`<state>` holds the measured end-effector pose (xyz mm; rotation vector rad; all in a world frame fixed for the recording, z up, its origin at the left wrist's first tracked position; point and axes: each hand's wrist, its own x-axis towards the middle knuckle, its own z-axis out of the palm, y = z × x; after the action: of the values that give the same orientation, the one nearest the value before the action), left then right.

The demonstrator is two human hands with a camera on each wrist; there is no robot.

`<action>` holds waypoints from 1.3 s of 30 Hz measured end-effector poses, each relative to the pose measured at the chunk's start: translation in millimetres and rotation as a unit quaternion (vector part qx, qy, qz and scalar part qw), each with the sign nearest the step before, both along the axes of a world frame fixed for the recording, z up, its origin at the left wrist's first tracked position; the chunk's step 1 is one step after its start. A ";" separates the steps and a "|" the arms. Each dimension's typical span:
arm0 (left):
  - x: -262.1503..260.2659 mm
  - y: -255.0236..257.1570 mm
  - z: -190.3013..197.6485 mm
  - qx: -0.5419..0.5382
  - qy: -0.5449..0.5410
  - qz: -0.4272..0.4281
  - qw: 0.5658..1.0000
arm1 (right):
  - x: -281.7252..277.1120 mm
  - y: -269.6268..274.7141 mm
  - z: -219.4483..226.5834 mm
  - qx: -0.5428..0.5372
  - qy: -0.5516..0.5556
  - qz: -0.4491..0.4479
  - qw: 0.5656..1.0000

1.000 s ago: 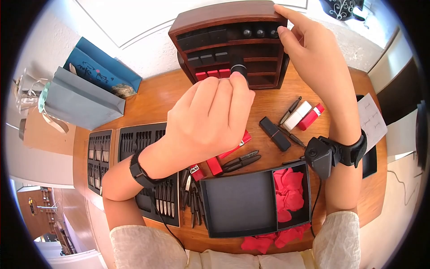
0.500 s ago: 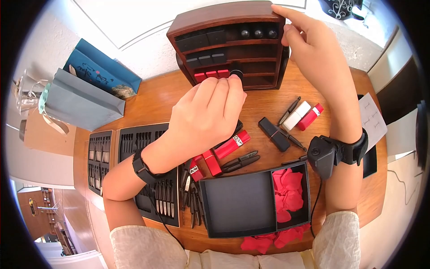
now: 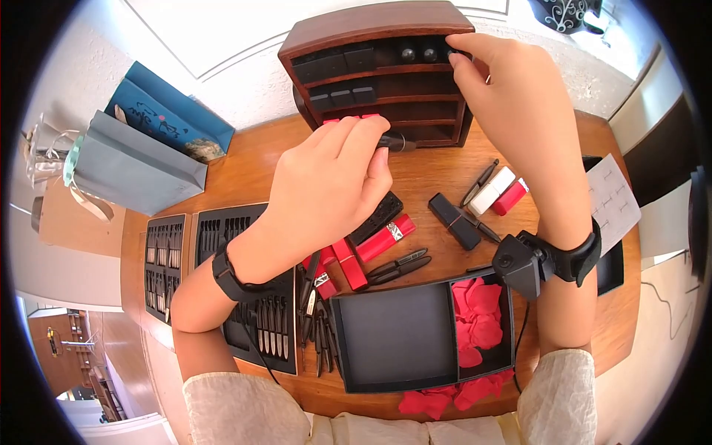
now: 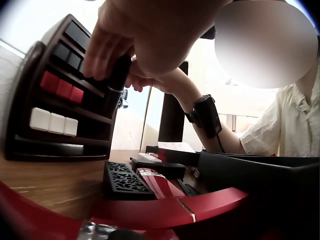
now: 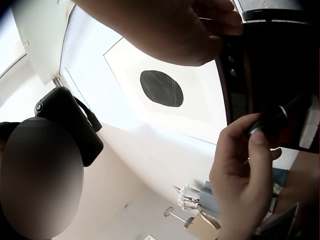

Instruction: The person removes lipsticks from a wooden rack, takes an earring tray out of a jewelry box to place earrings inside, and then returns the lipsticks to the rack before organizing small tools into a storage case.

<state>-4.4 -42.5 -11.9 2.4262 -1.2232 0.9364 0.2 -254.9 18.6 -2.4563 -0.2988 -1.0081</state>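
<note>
My left hand (image 3: 326,178) pinches a black lipstick tube (image 3: 399,142) with a thin silver ring, held in front of the lower shelves of a small dark wooden display rack (image 3: 371,22). In the left wrist view, that tube (image 4: 116,82) slants down from the fingers beside the rack's shelves. My right hand (image 3: 523,96) is raised at the rack's top right, with thumb and index fingertips apart near the end of a row of round-topped black items (image 3: 419,55). Those fingers partly cover the item at the row's end. Black and red lipsticks (image 4: 62,89) line the rack's left side, with white ones (image 4: 52,121) below.
A black divided box (image 3: 397,334) with red petals (image 3: 478,319) stands in front. Red lipsticks (image 3: 386,237), a black case (image 3: 454,221), a white lipstick (image 3: 492,190) and several pens lie around. Black trays (image 3: 278,326) of slim applicators and paper bags (image 3: 144,152) are at left.
My left hand drew the black tube down and away from the rack, tilting it sideways. My right hand shifted left and lower, from the rack's top corner to the front of the top shelf.
</note>
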 end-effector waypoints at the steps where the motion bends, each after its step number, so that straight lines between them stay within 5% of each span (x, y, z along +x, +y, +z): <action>1: -0.6 1.2 -0.2 -0.007 0.014 -0.001 1.000 | 1.4 2.2 -2.0 -0.050 -0.002 -0.032 0.998; 8: 3.2 4.2 -6.5 -0.010 -0.001 -0.011 1.000 | 11.1 11.1 -21.5 -0.162 -0.105 -0.090 0.977; 27: 6.4 4.2 -14.8 -0.022 0.026 -0.023 0.999 | 15.1 22.0 -23.6 -0.074 -0.140 -0.021 0.987; 39: 1.0 25.3 -5.5 -0.002 0.147 0.017 0.989 | 13.5 18.3 -20.5 -0.072 -0.130 -0.032 0.988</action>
<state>-3.4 -17.2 -17.4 2.4780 -1.0757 0.5603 13.7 -236.7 -1.9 -2.4752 -0.3917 -1.3821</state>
